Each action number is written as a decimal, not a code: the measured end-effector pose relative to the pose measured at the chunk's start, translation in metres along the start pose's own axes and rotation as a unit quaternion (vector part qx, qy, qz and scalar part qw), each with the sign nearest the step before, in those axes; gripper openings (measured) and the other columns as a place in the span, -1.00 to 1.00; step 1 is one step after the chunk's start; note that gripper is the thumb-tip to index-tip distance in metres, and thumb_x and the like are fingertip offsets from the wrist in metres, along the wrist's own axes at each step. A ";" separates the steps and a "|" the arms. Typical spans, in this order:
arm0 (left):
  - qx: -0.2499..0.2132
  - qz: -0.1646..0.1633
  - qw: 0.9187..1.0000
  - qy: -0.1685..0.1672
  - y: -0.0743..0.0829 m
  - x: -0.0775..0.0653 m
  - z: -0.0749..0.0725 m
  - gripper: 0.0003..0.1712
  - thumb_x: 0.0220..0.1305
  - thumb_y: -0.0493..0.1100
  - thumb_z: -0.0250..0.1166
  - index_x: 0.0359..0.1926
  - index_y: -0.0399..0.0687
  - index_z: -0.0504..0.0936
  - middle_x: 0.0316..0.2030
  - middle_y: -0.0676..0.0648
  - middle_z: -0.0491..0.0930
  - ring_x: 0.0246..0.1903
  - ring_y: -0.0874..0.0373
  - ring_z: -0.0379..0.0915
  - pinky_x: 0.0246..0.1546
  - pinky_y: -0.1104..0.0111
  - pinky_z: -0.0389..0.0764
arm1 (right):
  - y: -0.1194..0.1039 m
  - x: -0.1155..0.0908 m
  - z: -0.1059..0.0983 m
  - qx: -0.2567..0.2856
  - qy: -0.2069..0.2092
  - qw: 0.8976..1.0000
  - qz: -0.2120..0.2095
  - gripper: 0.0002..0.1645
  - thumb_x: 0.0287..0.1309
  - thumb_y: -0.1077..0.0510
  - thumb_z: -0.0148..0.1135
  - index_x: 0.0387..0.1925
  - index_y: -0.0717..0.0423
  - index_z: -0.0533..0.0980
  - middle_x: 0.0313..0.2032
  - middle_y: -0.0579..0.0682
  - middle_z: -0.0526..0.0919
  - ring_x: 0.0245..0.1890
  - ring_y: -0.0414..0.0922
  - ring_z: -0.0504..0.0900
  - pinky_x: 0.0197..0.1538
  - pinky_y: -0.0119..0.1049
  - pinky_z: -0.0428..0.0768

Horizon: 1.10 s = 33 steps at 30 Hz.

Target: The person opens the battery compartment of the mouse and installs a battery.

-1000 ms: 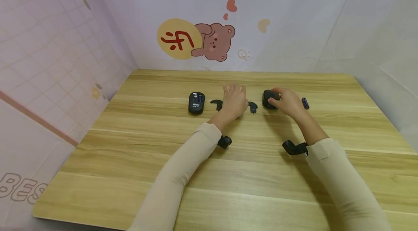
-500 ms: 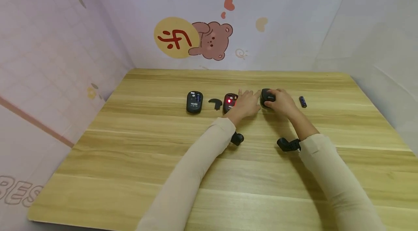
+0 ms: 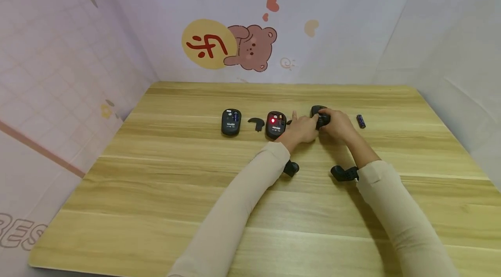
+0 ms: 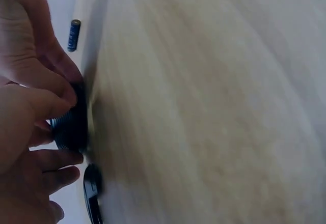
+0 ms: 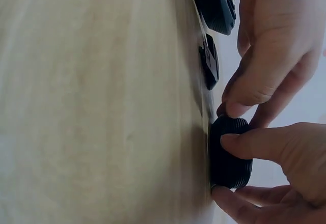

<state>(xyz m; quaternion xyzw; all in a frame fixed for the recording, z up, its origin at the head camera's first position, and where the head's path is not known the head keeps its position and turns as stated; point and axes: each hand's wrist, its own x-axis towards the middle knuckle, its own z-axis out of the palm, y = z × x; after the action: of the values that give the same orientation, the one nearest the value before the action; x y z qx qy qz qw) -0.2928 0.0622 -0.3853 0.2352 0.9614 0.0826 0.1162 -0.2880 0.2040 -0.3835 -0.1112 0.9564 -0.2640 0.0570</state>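
Note:
Both hands meet at a black computer mouse (image 3: 318,109) low over the table. My right hand (image 3: 339,125) grips its right part, thumb on the near side and fingers on the far side, clearest in the right wrist view. My left hand (image 3: 302,130) pinches the left end of the same mouse (image 5: 229,158) between thumb and fingers. Beside my left hand lies another mouse (image 3: 276,125), underside up, its battery bay uncovered and a red light glowing. Close by, a dark battery cover (image 4: 91,188) is partly hidden by my left hand in the head view.
A third mouse (image 3: 231,122) lies upturned at the left, a blue battery in its bay. Between the upturned mice is a dark battery cover (image 3: 256,124). A blue battery (image 3: 361,121) lies to the right. Dark camera mounts hang at both wrists.
My left hand has moved right, off the middle mouse, uncovering its red light, to the mouse in my right hand. My right hand has kept its grip on that mouse.

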 end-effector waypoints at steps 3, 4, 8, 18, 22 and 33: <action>-0.015 -0.003 1.000 -0.001 0.002 0.000 -0.001 -0.30 0.42 0.00 0.02 0.48 0.02 0.01 0.23 0.04 0.41 0.25 0.20 0.26 0.41 0.01 -0.27 | 0.002 0.001 0.001 0.004 0.013 1.000 -0.010 -0.29 0.06 0.41 0.24 0.28 0.37 0.26 0.21 0.48 0.26 0.21 0.39 0.21 0.23 0.23 0.26; -0.019 -0.006 1.000 0.003 0.002 0.000 -0.002 -0.29 0.41 0.00 0.05 0.47 0.00 0.02 0.21 0.04 0.42 0.23 0.19 0.28 0.41 0.01 -0.27 | 0.002 0.002 0.001 0.004 0.019 1.000 -0.015 -0.29 0.03 0.42 0.24 0.27 0.37 0.28 0.20 0.48 0.27 0.21 0.38 0.21 0.23 0.23 0.26; -0.029 -0.018 0.999 0.040 0.001 -0.002 -0.005 -0.31 0.34 -0.03 0.15 0.42 -0.04 0.15 0.15 0.03 0.49 0.19 0.18 0.34 0.41 0.02 -0.26 | 0.001 0.003 0.003 0.008 0.054 0.998 -0.022 -0.32 -0.04 0.47 0.20 0.22 0.37 0.34 0.17 0.48 0.29 0.20 0.40 0.21 0.23 0.26 0.24; -0.010 -0.045 0.986 0.160 0.000 -0.008 -0.014 -0.65 0.27 -0.10 0.21 0.07 -0.04 0.54 -0.20 0.03 0.67 -0.05 0.17 0.55 0.40 0.04 -0.08 | -0.014 -0.002 0.001 0.049 0.128 0.990 -0.025 -0.47 0.12 0.44 0.14 0.17 0.37 0.39 0.11 0.43 0.39 -0.14 0.25 0.50 -0.13 0.08 0.53; -0.006 -0.048 0.982 0.183 -0.004 -0.013 -0.020 -0.58 0.29 -0.12 0.19 0.17 0.00 0.52 -0.17 0.04 0.67 -0.05 0.18 0.55 0.39 0.04 -0.05 | -0.021 -0.005 -0.002 0.054 0.143 0.988 -0.030 -0.49 0.19 0.35 0.18 0.19 0.33 0.39 0.08 0.41 0.43 -0.13 0.24 0.50 -0.16 0.08 0.53; -0.133 0.009 0.967 0.218 -0.024 -0.041 -0.043 -0.54 0.34 -0.08 0.20 0.24 0.04 0.47 -0.11 0.04 0.66 -0.07 0.19 0.56 0.42 0.10 -0.23 | -0.044 -0.025 -0.015 0.112 0.162 0.979 -0.059 -0.49 0.25 0.20 0.19 0.21 0.28 0.40 0.04 0.31 0.47 -0.06 0.19 0.49 -0.02 0.06 0.54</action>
<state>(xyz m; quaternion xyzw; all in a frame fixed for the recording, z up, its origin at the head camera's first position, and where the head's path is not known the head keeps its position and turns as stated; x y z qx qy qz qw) -0.2793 0.0179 -0.3417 0.2031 0.9417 0.2597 -0.0668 -0.2585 0.1807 -0.3467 -0.1164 0.9091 -0.3866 -0.1024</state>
